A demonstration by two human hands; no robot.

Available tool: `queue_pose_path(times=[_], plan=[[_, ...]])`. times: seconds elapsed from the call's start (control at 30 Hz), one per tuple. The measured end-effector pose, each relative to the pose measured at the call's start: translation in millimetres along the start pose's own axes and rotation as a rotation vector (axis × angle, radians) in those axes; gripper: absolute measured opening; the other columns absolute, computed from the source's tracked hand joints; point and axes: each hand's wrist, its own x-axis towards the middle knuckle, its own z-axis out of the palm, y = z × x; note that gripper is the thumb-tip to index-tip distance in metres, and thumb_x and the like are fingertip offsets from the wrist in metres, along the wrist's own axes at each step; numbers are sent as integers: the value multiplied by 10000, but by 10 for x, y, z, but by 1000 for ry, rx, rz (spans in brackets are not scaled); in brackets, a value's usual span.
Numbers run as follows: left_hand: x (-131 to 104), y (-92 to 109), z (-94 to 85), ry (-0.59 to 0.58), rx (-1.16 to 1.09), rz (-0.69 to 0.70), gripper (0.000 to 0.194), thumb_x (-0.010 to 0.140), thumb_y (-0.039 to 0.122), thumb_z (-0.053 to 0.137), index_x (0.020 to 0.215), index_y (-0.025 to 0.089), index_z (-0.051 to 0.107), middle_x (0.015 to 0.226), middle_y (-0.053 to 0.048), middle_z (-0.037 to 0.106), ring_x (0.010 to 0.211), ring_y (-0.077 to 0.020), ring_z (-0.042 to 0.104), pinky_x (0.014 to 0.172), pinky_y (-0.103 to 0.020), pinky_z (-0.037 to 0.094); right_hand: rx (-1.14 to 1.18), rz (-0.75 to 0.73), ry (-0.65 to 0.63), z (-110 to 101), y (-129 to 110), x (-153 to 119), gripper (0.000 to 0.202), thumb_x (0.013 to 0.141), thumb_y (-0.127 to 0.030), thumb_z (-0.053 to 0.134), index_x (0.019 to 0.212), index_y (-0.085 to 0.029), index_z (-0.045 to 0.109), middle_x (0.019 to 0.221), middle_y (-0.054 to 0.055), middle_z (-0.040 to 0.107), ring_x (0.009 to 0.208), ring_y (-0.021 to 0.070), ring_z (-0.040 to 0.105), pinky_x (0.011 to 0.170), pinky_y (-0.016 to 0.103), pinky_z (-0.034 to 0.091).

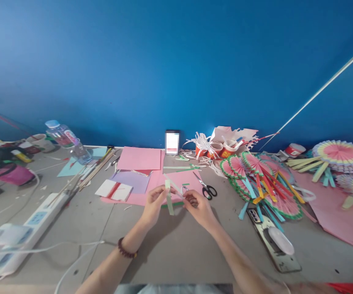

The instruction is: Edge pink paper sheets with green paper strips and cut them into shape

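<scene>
My left hand (155, 203) pinches a pale green paper strip (169, 204), held upright above the grey table. My right hand (198, 205) is closed on a thin whitish strip (174, 184) that slants up to the left, past the top of the green one. Whether the two strips are joined I cannot tell. Just beyond my fingers lie pink paper sheets (156, 179), and black-handled scissors (208, 191) rest at their right edge.
Pleated paper fans with ribbon tails (257, 163) pile up at the right, near a phone (274, 241). Paper cups (229, 148) and scraps line the blue wall. At left are a bottle (69, 141), wooden sticks (98, 168) and a power strip (32, 228) with cables.
</scene>
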Motion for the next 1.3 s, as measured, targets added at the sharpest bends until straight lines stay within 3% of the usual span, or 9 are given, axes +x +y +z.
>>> queue_pose_path(times=[0.27, 0.37, 0.5, 0.6, 0.67, 0.77, 1.0, 1.3], plan=[[1, 3, 0, 100, -24, -12, 262, 803, 406, 613, 785, 165, 715, 809, -77, 720, 812, -222, 662, 837, -357, 490, -8, 26, 81, -43, -41, 7, 225, 785, -415, 602, 762, -192, 581, 621, -5, 553, 492, 105, 500, 441, 212, 436], [23, 4, -23, 162, 2, 51, 244, 782, 399, 639, 785, 170, 723, 830, -70, 700, 851, -211, 638, 836, -335, 482, 96, 100, 119, -83, -55, 30, 235, 753, -422, 628, 776, -198, 561, 650, 4, 566, 471, 98, 494, 351, 182, 373], [74, 18, -64, 222, 31, 80, 237, 772, 408, 651, 769, 182, 720, 706, -5, 589, 618, -111, 538, 603, -237, 456, 372, 210, 117, -126, -88, 61, 308, 671, -446, 691, 728, -183, 542, 967, 88, 625, 556, 115, 580, 299, 168, 387], [95, 21, -65, 197, 3, 45, 262, 789, 397, 637, 658, 173, 679, 567, 36, 463, 527, -81, 466, 552, -222, 428, 562, 258, -1, -148, -142, 52, 348, 644, -436, 718, 671, -178, 486, 1151, 107, 590, 545, 95, 586, 270, 162, 385], [93, 29, -48, 182, -22, 28, 266, 780, 382, 650, 619, 170, 644, 536, 41, 468, 513, -79, 466, 558, -225, 436, 656, 271, -84, -162, -185, 30, 343, 666, -410, 708, 664, -191, 444, 1058, 71, 633, 459, 60, 533, 238, 143, 326], [78, 58, -12, 182, -56, -12, 212, 727, 369, 699, 713, 164, 645, 602, 11, 595, 550, -103, 540, 536, -229, 447, 721, 279, -170, -178, -246, -9, 316, 694, -381, 690, 684, -207, 426, 851, -3, 656, 337, 24, 427, 210, 133, 251], [54, 49, 22, 219, -87, -99, 303, 734, 432, 676, 806, 138, 659, 745, -75, 698, 751, -225, 687, 527, -253, 498, 631, 240, -322, -163, -321, -47, 301, 741, -432, 673, 735, -199, 481, 463, -74, 554, 246, 39, 364, 229, 131, 258], [-29, -48, 97, 2, 4, -119, 300, 776, 421, 620, 786, 141, 729, 772, -84, 729, 679, -199, 672, 496, -230, 479, 439, 224, -385, -149, -319, -44, 292, 778, -439, 640, 754, -197, 477, 408, -84, 537, 248, 52, 390, 269, 135, 297]])
